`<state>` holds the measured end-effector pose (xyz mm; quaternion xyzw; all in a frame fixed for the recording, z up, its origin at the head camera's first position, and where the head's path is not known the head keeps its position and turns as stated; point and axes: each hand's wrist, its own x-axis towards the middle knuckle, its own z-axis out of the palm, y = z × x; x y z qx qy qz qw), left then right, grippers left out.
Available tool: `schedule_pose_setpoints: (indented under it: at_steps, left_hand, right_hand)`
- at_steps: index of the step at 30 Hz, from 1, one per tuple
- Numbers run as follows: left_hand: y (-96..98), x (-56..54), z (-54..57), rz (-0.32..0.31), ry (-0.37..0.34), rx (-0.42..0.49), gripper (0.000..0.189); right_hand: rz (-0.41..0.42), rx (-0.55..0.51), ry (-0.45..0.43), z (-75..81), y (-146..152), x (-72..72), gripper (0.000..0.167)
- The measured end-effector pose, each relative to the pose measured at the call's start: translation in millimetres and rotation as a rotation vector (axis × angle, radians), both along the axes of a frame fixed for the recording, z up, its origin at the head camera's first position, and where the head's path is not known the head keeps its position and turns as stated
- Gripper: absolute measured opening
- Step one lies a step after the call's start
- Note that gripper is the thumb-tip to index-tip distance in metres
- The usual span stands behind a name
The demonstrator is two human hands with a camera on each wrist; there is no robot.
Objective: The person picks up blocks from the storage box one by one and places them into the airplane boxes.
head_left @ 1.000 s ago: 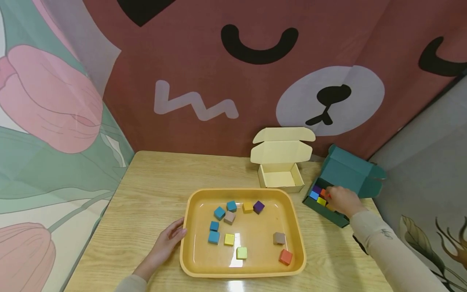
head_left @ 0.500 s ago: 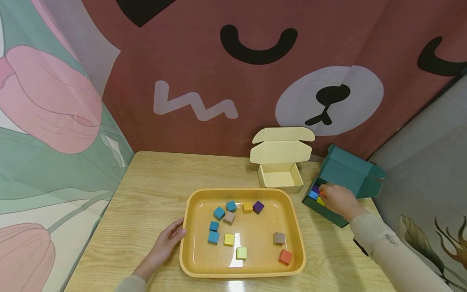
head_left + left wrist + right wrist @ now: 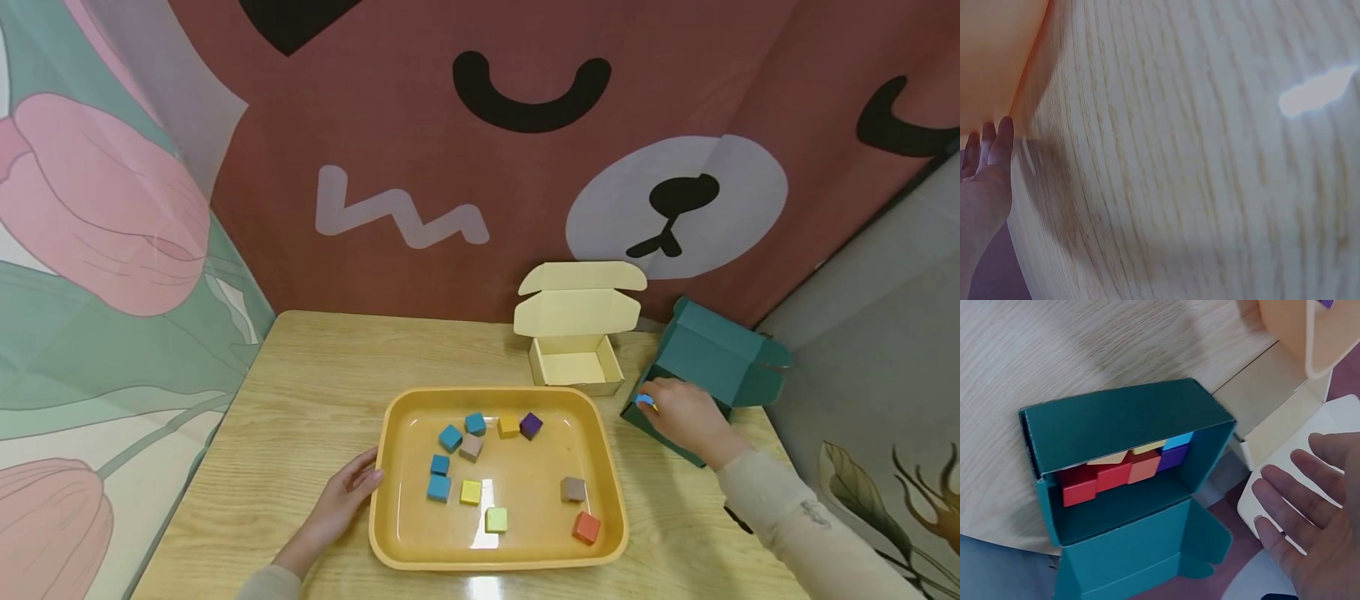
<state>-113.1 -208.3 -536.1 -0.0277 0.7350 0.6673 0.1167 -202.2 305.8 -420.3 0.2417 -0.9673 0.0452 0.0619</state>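
Observation:
My left hand (image 3: pixel 337 506) rests at the left side of a yellow-orange tray (image 3: pixel 495 565), fingers straight against its outer wall in the left wrist view. Wooden blocks lie scattered in the tray, among them blue (image 3: pixel 438 487), light green (image 3: pixel 496 520) and purple (image 3: pixel 531 426) ones. Over the opened dark green box (image 3: pixel 712 350) is my right hand (image 3: pixel 690 418), hiding most of its contents. In the right wrist view, the fingers of that hand are spread and hold nothing. A row with a red block (image 3: pixel 1080 487), an orange block (image 3: pixel 1144 469) and a purple block (image 3: pixel 1172 457) sits inside the box.
Behind the tray, beside the green box, stands an opened cream box (image 3: pixel 577 312) with nothing visible inside. The wooden table (image 3: pixel 330 367) backs onto a printed cloth (image 3: pixel 405 283), with more cloth along both sides.
My right hand has shifted left and slightly up over the green box, covering blocks that showed earlier. The left hand, tray and its blocks stay put.

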Motion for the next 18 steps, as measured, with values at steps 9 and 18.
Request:
schedule_pose_setpoints:
  at_steps: [9, 18]
  left_hand:
    - [0.0, 0.4, 0.7, -0.008, 0.0, 0.01, 0.052]
    - [0.8, 0.4, -1.2, -0.007, 0.012, 0.007, 0.051]
  right_hand:
    - [0.061, -0.019, 0.062, 2.0, -19.1, 10.4, 0.014]
    - [0.156, -0.011, 0.082, -3.8, -34.9, 17.9, 0.019]
